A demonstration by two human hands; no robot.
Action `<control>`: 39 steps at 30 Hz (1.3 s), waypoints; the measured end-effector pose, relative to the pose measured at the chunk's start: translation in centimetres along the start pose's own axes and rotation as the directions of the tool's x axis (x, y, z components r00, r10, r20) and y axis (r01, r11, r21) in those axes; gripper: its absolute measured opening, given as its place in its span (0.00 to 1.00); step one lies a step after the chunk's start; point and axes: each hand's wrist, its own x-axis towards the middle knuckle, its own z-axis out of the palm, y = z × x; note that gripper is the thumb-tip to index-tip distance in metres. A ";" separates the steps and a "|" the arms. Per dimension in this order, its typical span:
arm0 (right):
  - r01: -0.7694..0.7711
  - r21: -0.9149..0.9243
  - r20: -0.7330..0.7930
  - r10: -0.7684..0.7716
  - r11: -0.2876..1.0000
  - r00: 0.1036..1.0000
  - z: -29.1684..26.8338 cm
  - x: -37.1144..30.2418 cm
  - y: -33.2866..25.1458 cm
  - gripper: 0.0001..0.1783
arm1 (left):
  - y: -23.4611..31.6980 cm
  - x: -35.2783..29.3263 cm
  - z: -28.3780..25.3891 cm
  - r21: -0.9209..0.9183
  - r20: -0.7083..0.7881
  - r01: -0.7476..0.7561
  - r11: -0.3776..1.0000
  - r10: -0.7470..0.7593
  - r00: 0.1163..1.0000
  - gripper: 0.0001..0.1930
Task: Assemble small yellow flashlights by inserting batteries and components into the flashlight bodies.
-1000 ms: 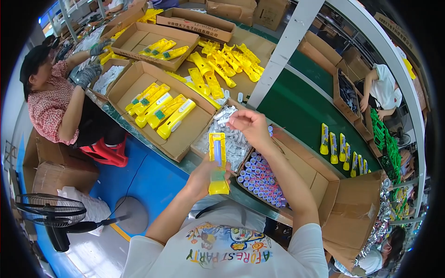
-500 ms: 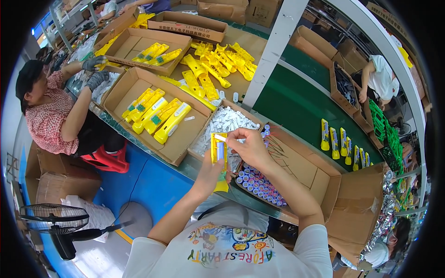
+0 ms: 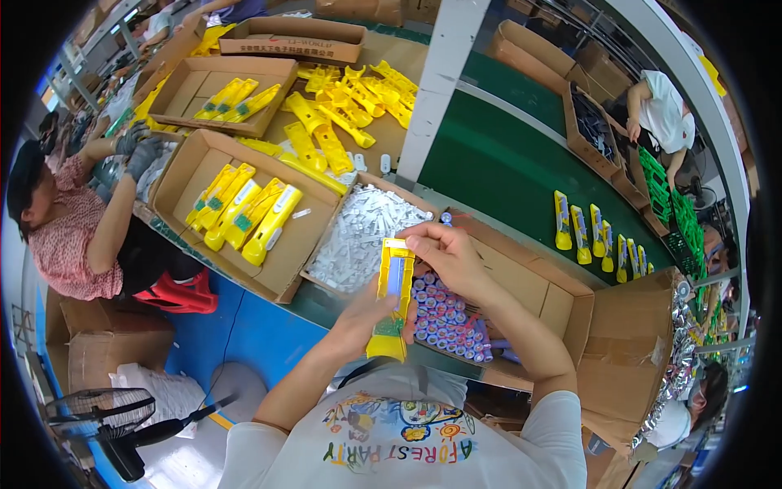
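The left hand [image 3: 358,322] grasps the yellow shell [image 3: 384,349] around its middle and lower part; motion blurs that hand's outline. The right hand [image 3: 450,257] has thumb and forefinger at the shell's far end, where they appear to pinch a small white piece [image 3: 396,243] laid crosswise there. Whether the piece is seated or merely resting is too small to tell.

To fit it well, the left hand would best keep the shell steady and open side up, while the right squares the piece to the end walls and presses evenly, without nudging the lilac cell [image 3: 396,275] or the green board [image 3: 388,326].

The shell is held above the near edge of the surface [image 3: 314,308], by the near right corner of the box of white pieces [image 3: 399,191] and just left of the upright cells [image 3: 444,318]. Its long axis runs away from the body, leaning slightly right at the far end; the narrow end points toward that box, the broader, flared end toward the person's shirt [image 3: 407,440].
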 end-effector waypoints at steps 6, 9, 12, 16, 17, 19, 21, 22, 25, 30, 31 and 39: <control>0.133 -0.271 -0.259 -0.205 0.953 0.944 -7.0 1.4 0.3 0.12 | 3.2 0.0 -4.1 0.872 -0.169 -0.208 0.442 0.673 0.720 0.12; -0.050 -0.683 -0.553 -0.472 0.728 0.687 -22.9 4.8 0.3 0.14 | 8.6 -1.9 -10.2 0.943 -0.136 0.329 -0.047 0.849 0.511 0.14; -0.492 -0.749 -0.662 -0.522 0.444 0.537 -38.8 5.2 5.2 0.17 | 8.8 -1.4 -12.4 0.731 -0.147 0.593 -0.338 0.770 0.621 0.26; -0.535 -0.840 -0.454 -0.432 -0.083 0.779 -41.3 4.2 11.2 0.09 | 10.2 -1.8 -15.4 0.781 -0.299 0.582 -0.225 0.684 0.665 0.33; -0.538 -0.830 -0.533 -0.490 0.144 0.690 -35.2 5.7 9.0 0.08 | 10.0 -3.5 -15.7 0.701 -0.268 0.646 -0.303 0.727 0.632 0.27; -0.341 -0.931 -0.341 -0.644 0.130 0.685 -30.0 4.3 5.6 0.09 | 10.7 -3.3 -14.8 0.841 -0.367 0.542 -0.007 0.727 0.580 0.23; -0.081 -0.970 -0.200 -0.554 0.231 0.808 -22.5 2.7 1.8 0.09 | 10.1 -3.2 -14.5 0.816 -0.485 -0.006 0.578 0.690 0.537 0.18; 0.028 -0.900 -0.189 -0.448 0.435 0.874 -18.9 1.8 0.8 0.09 | 9.6 -3.0 -13.3 0.813 -0.478 -0.010 0.583 0.676 0.561 0.18; 0.144 -0.649 -0.067 -0.245 0.747 0.967 -9.3 -1.0 -0.7 0.09 | 8.9 -2.6 -7.0 0.131 -0.414 -0.345 0.929 0.367 0.833 0.21; 0.408 -0.792 0.177 -0.470 0.453 0.865 0.8 -3.6 -1.8 0.15 | 5.3 -0.8 -0.8 0.059 -0.163 -0.126 0.990 0.134 0.977 0.30; 0.634 -0.743 0.446 -0.548 0.214 0.707 1.1 -3.8 -1.6 0.14 | 4.4 -0.6 -0.6 0.022 -0.179 -0.106 0.994 0.108 0.978 0.30; 0.104 -0.099 -0.053 -0.110 0.990 0.993 2.1 -5.3 -0.8 0.06 | -0.8 0.8 3.2 0.487 -0.185 -0.294 0.822 0.426 0.885 0.33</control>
